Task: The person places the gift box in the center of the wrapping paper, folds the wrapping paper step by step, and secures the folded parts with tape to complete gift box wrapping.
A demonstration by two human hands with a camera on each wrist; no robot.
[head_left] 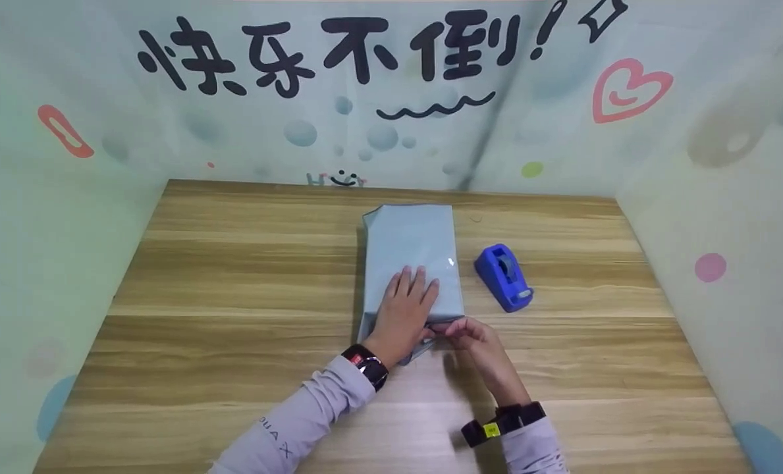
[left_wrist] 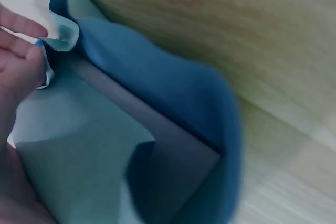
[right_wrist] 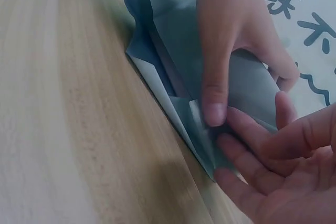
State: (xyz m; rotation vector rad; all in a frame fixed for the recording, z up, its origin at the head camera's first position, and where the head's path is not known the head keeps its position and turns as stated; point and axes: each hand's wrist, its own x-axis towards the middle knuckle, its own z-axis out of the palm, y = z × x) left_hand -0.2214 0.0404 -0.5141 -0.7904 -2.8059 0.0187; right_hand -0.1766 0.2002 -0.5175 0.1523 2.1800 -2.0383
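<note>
A box-shaped parcel in pale blue-grey wrapping paper (head_left: 411,243) lies lengthwise on the table. My left hand (head_left: 404,316) rests on its top near the close end, fingers spread. The left thumb points down over the end face, pressing at the paper there. At the near right corner my right hand (head_left: 480,339) touches the folded paper with its extended fingers, the thumb held apart. The end flap (right_wrist: 152,74) stands loose on the other side, darker blue inside. Between the paper layers, a grey box edge (left_wrist: 173,145) shows.
To the right of the parcel stands a blue tape dispenser (head_left: 504,278) with a roll in it. The wood-grain table (head_left: 233,283) is bounded at the back and sides by a printed cloth backdrop (head_left: 233,131).
</note>
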